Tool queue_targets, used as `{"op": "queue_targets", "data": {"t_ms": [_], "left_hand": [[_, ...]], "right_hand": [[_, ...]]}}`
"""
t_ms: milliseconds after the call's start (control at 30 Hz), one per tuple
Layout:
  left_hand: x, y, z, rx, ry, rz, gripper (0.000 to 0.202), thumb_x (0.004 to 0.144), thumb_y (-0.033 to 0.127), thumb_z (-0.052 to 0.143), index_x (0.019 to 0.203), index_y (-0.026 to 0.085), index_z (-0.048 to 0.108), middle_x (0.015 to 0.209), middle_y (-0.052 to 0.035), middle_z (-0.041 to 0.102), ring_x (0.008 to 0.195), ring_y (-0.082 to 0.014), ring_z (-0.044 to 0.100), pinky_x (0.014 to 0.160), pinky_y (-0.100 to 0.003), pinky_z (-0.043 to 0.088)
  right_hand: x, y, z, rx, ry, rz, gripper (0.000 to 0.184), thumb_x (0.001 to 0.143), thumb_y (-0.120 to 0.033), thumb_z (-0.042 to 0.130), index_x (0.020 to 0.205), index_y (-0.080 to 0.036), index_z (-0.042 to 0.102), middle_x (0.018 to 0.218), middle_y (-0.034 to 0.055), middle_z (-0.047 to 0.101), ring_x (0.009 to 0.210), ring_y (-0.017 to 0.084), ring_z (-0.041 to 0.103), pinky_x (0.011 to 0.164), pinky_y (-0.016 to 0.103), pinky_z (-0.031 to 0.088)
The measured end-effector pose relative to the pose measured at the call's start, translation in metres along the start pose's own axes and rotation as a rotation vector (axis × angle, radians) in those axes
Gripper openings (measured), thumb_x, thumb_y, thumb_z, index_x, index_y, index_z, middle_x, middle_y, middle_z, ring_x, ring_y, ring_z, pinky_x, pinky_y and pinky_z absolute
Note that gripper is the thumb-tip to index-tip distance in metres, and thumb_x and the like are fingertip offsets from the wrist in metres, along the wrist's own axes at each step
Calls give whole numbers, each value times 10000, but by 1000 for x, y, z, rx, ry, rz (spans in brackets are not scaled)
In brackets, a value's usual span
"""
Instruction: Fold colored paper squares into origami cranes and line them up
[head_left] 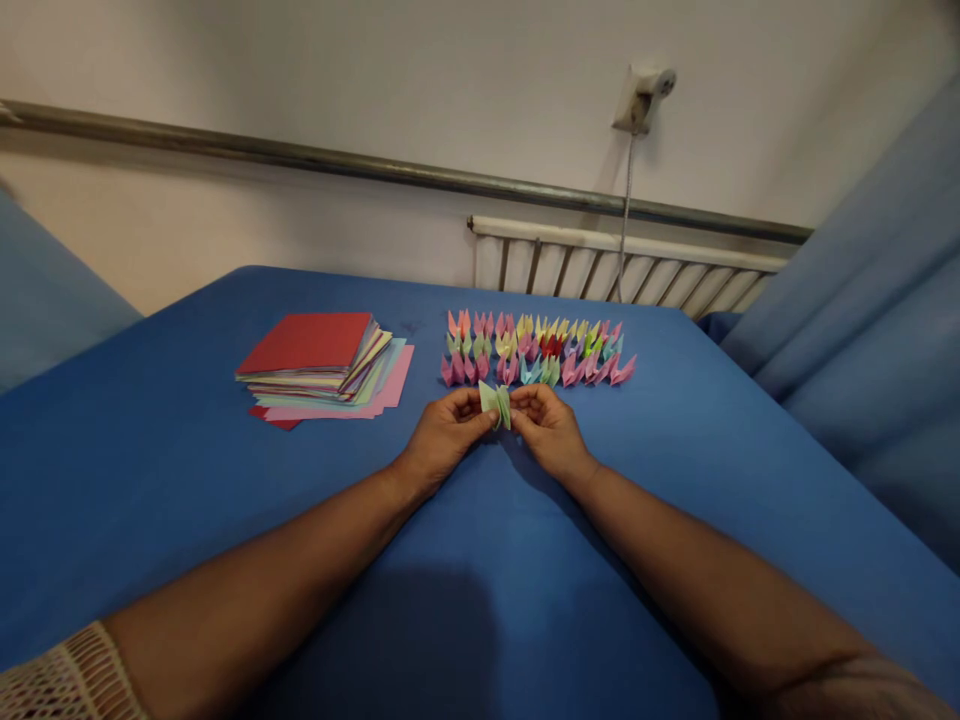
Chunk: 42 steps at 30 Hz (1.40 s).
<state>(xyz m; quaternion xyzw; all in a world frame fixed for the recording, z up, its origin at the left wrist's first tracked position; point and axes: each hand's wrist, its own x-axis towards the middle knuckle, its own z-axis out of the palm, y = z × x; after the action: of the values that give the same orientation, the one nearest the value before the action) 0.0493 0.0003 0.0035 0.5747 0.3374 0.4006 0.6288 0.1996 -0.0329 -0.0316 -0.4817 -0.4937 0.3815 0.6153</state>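
No text, label, brand, number or sign can be read anywhere in view.

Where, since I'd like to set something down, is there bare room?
The blue surface is bare left of the paper stack and right of the folded paper birds, with a narrower gap between those two. It is crowded just in front of the birds, where the left hand and right hand hold the green folded paper.

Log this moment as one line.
left hand: pinching green paper | right hand: pinching same paper | stack: left, red sheet on top | folded papers: rows beyond hands
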Motion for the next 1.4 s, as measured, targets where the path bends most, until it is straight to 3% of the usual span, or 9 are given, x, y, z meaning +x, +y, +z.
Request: {"op": "queue_targets", "data": {"t_ms": [133, 367, 533, 833, 1067, 1233, 1400], "left_hand": [[2, -3, -2, 172, 59, 102, 193, 669, 262, 728, 798, 158, 629, 733, 23, 623, 685, -114, 572, 680, -247, 461], [1, -5, -5, 384, 132, 196, 111, 724, 252, 652, 736, 166, 584, 673, 38, 570, 619, -100, 522, 600, -222, 425], [2, -11, -7, 405, 99, 189, 144, 745, 293, 662, 739, 167, 593, 690, 23, 592, 636, -114, 543, 618, -237, 441], [1, -10, -6, 344, -56, 88, 176, 741, 331, 674, 801, 166, 659, 751, 2, 650, 700, -136, 586, 699, -271, 470], [-2, -4, -6, 366, -119, 78, 192, 701, 318, 726, 674, 164, 614, 1043, -80, 687, 934, -205, 647, 841, -339, 497], [-2, -7, -5, 334, -198, 42, 191, 709, 285, 715, 670, 168, 569, 858, -34, 682, 783, -153, 632, 743, -288, 503], [1, -10, -7, 325, -153, 1, 190, 699, 276, 717, 739, 170, 564, 690, 32, 589, 627, -111, 562, 623, -246, 470]], "right_hand": [[-6, -6, -1, -129, -14, -20, 250, 768, -300, 661, 963, -215, 530, 632, -59, 556, 527, 102, 510, 503, 224, 398], [-14, -18, -1, -208, 63, -212, 223, 806, -280, 645, 982, -222, 521, 731, -30, 565, 643, 128, 575, 595, 252, 462], [-12, -16, -3, -337, 6, -282, 150, 801, -230, 634, 940, -219, 577, 809, -6, 575, 644, 117, 560, 614, 257, 473], [-7, -7, -7, -331, -11, -158, 102, 772, -221, 616, 860, -209, 564, 730, -15, 594, 622, 126, 555, 588, 256, 450], [-15, -10, -14, -349, -116, -134, 37, 779, -212, 605, 810, -210, 585, 706, -24, 593, 604, 115, 530, 580, 243, 432], [-27, -4, -25, -401, -138, -60, 30, 810, -223, 586, 813, -214, 615, 737, -8, 621, 646, 129, 568, 601, 246, 458], [-28, -8, -28, -421, -160, -63, 115, 798, -212, 618, 913, -213, 623, 730, -19, 612, 628, 125, 567, 588, 244, 453]]}}
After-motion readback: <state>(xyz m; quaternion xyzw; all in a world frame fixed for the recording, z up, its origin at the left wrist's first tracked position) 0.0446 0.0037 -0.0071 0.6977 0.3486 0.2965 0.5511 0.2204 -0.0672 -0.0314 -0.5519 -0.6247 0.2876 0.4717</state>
